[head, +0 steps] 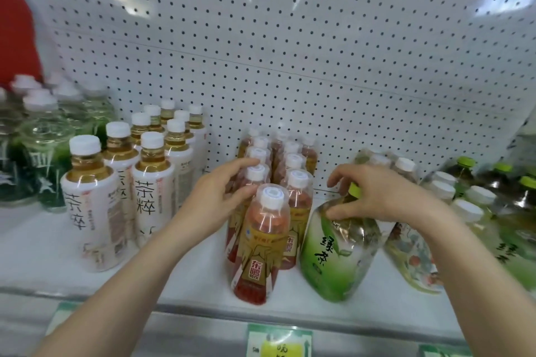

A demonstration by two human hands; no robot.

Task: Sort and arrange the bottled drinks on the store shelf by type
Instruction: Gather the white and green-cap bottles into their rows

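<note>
Several red-and-gold tea bottles with white caps stand in two rows mid-shelf; the front one is nearest the edge. My left hand rests against the left row, fingers spread over the caps and shoulders, gripping nothing clearly. A green tea bottle with a lime cap leans left beside them. My right hand holds it by the shoulder and neck. White-labelled tea bottles with amber liquid stand grouped on the left.
Dark green-labelled clear bottles fill the far left. Illustrated-label bottles and more green tea bottles crowd the right. A pegboard back panel rises behind. Price tags hang on the white shelf's front edge.
</note>
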